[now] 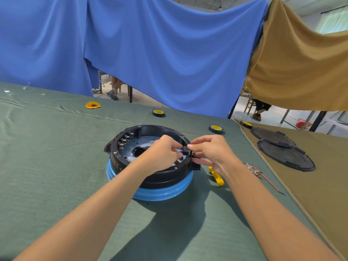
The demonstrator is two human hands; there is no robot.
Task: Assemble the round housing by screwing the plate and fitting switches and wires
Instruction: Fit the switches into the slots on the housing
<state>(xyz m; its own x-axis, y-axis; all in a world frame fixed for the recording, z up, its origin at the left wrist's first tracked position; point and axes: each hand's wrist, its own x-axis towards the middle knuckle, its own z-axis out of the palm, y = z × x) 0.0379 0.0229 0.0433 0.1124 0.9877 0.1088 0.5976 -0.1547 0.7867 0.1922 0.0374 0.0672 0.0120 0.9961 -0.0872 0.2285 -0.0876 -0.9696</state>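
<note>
Head, housing (163, 177) holding switches (125, 140), fingers (195, 147) pinching switch (185, 150)

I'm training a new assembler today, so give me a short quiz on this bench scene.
1. True or false: the left hand is idle and open.
2. Where on the housing do both hands hold the switch? A) left rim B) right rim C) centre hole
3. How many black covers lie on the brown cloth?
Key: 1 false, it pinches the switch together with the right hand; 2 B; 3 two.
</note>
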